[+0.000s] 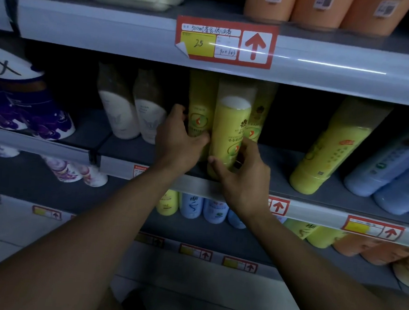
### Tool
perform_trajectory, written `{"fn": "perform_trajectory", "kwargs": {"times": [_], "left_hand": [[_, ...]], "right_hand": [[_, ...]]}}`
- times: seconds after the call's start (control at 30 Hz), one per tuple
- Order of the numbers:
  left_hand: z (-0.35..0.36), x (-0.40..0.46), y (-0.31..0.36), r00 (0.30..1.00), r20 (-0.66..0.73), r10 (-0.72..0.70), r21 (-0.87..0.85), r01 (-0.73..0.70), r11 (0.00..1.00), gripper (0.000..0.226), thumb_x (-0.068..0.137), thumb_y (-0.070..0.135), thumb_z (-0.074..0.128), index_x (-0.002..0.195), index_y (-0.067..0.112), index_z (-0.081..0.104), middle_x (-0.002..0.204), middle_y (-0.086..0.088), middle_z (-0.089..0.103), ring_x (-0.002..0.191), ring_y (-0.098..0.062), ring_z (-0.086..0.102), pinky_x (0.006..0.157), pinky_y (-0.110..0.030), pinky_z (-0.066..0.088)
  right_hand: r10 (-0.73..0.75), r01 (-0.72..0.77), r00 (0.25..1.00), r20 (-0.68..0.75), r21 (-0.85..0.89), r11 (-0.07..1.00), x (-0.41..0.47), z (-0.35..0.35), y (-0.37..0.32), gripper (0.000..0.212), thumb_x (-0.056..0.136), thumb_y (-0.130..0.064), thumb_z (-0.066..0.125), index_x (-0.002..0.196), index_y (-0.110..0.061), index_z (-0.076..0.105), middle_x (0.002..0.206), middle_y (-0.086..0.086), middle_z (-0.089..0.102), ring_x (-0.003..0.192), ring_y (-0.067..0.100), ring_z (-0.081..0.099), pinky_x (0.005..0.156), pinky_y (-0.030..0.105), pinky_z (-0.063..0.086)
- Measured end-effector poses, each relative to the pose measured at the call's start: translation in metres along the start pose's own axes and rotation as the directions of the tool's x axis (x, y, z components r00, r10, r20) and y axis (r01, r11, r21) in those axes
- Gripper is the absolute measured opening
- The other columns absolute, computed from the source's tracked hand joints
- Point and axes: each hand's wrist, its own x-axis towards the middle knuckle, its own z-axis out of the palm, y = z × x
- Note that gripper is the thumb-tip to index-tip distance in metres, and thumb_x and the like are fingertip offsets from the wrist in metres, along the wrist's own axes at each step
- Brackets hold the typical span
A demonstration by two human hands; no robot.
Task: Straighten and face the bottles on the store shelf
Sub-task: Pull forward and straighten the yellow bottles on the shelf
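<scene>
So I'm at the middle shelf (316, 203), yellow bottles bunched in the centre near the front edge. Left hand (178, 138) is wrapped on the rear yellow bottle (199, 115), grip closed around its side. Right hand (243, 179) has the front yellow bottle (229, 137) low down, fingers pinching the base, label facing out. Smooth plastic, probably full and a bit heavy, likely slick, so I'd hold low and twist rather than lift. Another yellow one (329, 149) leans way off right.

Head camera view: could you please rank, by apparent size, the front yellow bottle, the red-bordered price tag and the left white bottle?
1. Front yellow bottle, nearest the camera.
2. Red-bordered price tag and left white bottle look alike; unranked.
</scene>
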Motion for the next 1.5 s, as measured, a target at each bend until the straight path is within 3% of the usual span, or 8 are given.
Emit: {"fn": "perform_trajectory", "kwargs": {"times": [0.2,0.4,0.6,0.77,0.97,1.07,1.27,1.5], "left_hand": [[0.007,0.004,-0.001,1.000,-0.007,0.012,0.051,-0.011,0.999,0.033,0.082,0.024,0.077,0.103,0.018,0.052,0.098,0.003,0.065,0.089,-0.020,0.066,0.070,-0.029,0.047],[0.015,0.008,-0.001,0.999,-0.028,0.040,0.075,-0.038,0.996,0.039,0.080,0.032,0.079,0.100,0.017,0.050,0.105,-0.008,0.068,0.095,-0.027,0.067,0.078,-0.044,0.056],[0.020,0.004,-0.016,0.987,-0.069,0.144,0.062,-0.140,0.988,0.048,0.077,0.052,0.072,0.103,0.018,0.050,0.100,-0.002,0.067,0.090,-0.025,0.068,0.071,-0.047,0.057],[0.018,0.007,-0.030,0.991,0.032,0.127,0.057,-0.129,0.990,0.050,0.069,0.041,0.075,0.109,0.024,0.049,0.103,0.004,0.070,0.095,-0.020,0.071,0.078,-0.045,0.061],[0.023,0.003,-0.024,0.994,-0.032,0.103,-0.031,-0.104,0.994,0.056,0.072,0.021,0.089,0.117,0.012,0.058,0.111,0.005,0.069,0.094,-0.009,0.068,0.081,-0.031,0.060],[0.026,0.003,-0.022,0.994,-0.013,0.111,-0.057,-0.112,0.992,0.058,0.071,0.021,0.090,0.119,0.013,0.058,0.111,0.009,0.066,0.093,-0.004,0.066,0.078,-0.020,0.056],[0.031,0.008,-0.023,0.993,-0.024,0.118,-0.044,-0.119,0.992,0.055,0.072,0.025,0.090,0.117,0.012,0.061,0.104,0.013,0.063,0.087,0.000,0.063,0.073,-0.013,0.051],[0.038,0.012,-0.025,0.994,-0.046,0.103,-0.033,-0.105,0.994,0.051,0.073,0.027,0.089,0.113,0.011,0.062,0.100,0.010,0.064,0.090,-0.006,0.065,0.077,-0.031,0.059]], "right_hand": [[0.032,-0.032,0.999,-0.004,0.028,0.999,0.005,0.007,-0.003,0.063,0.086,-0.042,0.080,0.136,-0.021,0.049,0.110,-0.003,0.073,0.099,0.018,0.070,0.083,0.043,0.058],[0.079,-0.079,0.996,-0.044,-0.004,0.997,0.018,0.010,0.001,0.058,0.086,-0.044,0.079,0.129,-0.022,0.047,0.113,0.002,0.073,0.103,0.026,0.069,0.086,0.048,0.057],[0.138,-0.148,0.981,-0.139,-0.063,0.987,0.031,0.008,0.003,0.061,0.083,-0.052,0.080,0.124,-0.020,0.047,0.116,0.007,0.071,0.108,0.031,0.067,0.087,0.046,0.055],[0.121,-0.134,0.984,-0.132,-0.097,0.986,0.027,0.009,0.006,0.058,0.085,-0.042,0.075,0.130,-0.024,0.042,0.120,0.010,0.070,0.107,0.035,0.066,0.086,0.044,0.054],[0.152,-0.165,0.977,-0.148,-0.080,0.983,0.028,0.010,0.008,0.058,0.082,-0.045,0.079,0.128,-0.023,0.051,0.121,0.005,0.069,0.110,0.030,0.066,0.091,0.046,0.054],[0.164,-0.180,0.972,-0.168,-0.084,0.980,0.032,0.013,0.007,0.061,0.079,-0.049,0.082,0.126,-0.021,0.055,0.122,0.003,0.068,0.112,0.027,0.065,0.093,0.045,0.054],[0.178,-0.200,0.963,-0.204,-0.094,0.975,0.039,0.017,0.007,0.057,0.079,-0.049,0.083,0.118,-0.019,0.054,0.120,0.005,0.065,0.109,0.029,0.064,0.088,0.045,0.054],[0.172,-0.201,0.958,-0.230,-0.106,0.974,0.040,0.020,0.007,0.054,0.081,-0.050,0.082,0.115,-0.017,0.055,0.119,0.007,0.062,0.108,0.031,0.062,0.085,0.045,0.053]]}}
